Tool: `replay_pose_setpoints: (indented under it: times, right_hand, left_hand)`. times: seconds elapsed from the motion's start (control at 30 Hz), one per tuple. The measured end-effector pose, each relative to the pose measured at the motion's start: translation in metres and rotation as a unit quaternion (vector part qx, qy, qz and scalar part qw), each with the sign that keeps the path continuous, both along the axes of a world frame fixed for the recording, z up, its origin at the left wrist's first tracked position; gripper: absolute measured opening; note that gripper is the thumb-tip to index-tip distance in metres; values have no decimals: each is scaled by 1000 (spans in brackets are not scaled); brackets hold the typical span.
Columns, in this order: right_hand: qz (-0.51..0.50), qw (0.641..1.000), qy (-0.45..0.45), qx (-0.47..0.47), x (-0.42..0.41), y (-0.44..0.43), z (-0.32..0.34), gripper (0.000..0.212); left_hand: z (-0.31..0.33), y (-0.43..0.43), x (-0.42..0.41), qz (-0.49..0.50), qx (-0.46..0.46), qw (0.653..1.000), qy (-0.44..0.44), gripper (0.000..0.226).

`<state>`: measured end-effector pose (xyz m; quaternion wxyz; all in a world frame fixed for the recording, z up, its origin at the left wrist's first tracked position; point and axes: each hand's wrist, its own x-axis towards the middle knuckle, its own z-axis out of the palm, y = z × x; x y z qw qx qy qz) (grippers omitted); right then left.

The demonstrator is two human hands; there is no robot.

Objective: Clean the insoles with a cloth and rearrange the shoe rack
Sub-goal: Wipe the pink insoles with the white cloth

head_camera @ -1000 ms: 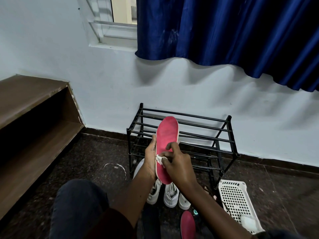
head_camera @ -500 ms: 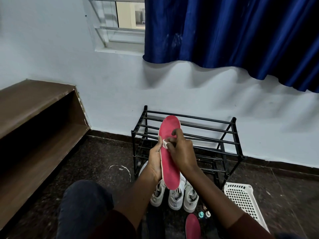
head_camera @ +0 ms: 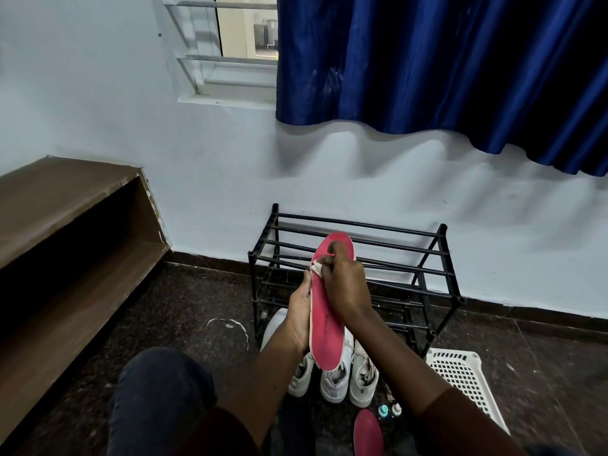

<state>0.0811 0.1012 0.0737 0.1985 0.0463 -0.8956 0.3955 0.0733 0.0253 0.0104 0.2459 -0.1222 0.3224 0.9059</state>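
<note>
Two hands meet on a pink insole [head_camera: 325, 334], held upright with its toe end up in front of the black metal shoe rack [head_camera: 427, 255]. The left hand [head_camera: 297, 322] grips the insole along its left edge near the middle, thumb lying against the rim; its fingers go behind and cannot be seen. The right hand [head_camera: 345, 286] pinches a small wad of white cloth [head_camera: 316, 267] and presses it on the upper part of the insole's pink face, with one finger reaching up toward the toe. The rack stands against the pale wall [head_camera: 362, 179], its bars running left to right. Several white sneakers [head_camera: 334, 380] sit on the dark speckled floor [head_camera: 184, 311] just in front of the rack, partly hidden behind the insole and the forearms. A second pink insole [head_camera: 368, 432] lies on the floor nearer the person, and two small bottles [head_camera: 389, 410] stand just beside it. A white perforated basket [head_camera: 460, 380] rests to the right of the shoes. A thin white cord [head_camera: 230, 321] curls on the floor to the left. A brown wooden shelf unit [head_camera: 65, 205] runs along the left side, and a blue curtain [head_camera: 427, 67] hangs over part of the window [head_camera: 240, 28] above.
</note>
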Motion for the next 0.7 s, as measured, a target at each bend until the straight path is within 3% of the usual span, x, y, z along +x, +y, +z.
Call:
replay_pose_setpoints:
  times: [0.23,0.37,0.43,0.57,0.7]
  right_hand:
    - [23,999,-32,-35,27,-5,-13,18]
    - [47,996,-46,-53,53,-6,-20,19]
    - [56,996,-43,-51,61,-7,-22,21]
    - [27,997,-35,-68,50,-6,-16,25]
    - [-13,997,-24,-76,19,-6,-4,24]
  left_hand:
    - [-4,-9,-8,23,15,1000,12,72]
    - [4,-7,-7,-1,-13,1000,21,65]
    - [5,-6,-8,-11,7,1000,16,73]
    - [5,-3,-4,-22,40,999,16,89]
    - [7,2,-2,3,52,998,21,82]
